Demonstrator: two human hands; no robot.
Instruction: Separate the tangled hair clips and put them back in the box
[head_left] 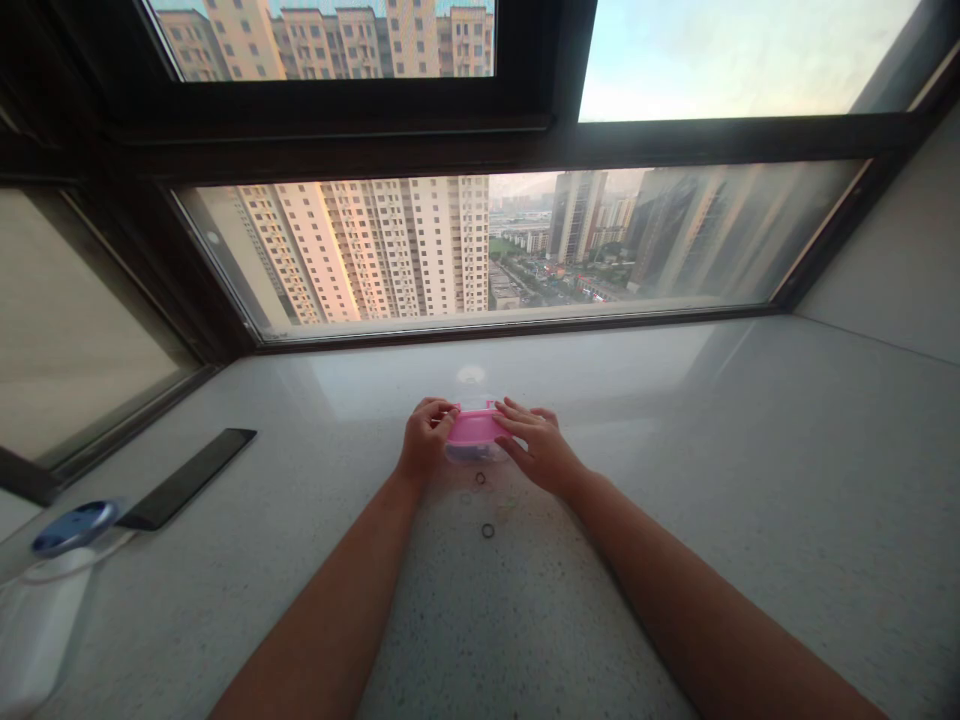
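Note:
A small clear box with a pink lid [472,430] rests on the pale stone sill [675,480] in front of me. My left hand [421,440] grips its left end with curled fingers. My right hand [536,445] holds the right end, fingers laid over the lid. Two small dark rings lie on the sill nearer to me: one [480,478] just below the box, another [488,530] a little closer.
A long flat black object [187,478] lies at the left of the sill. A white device with a blue top [64,560] stands at the near left. A wide window [510,250] with dark frames runs along the far edge.

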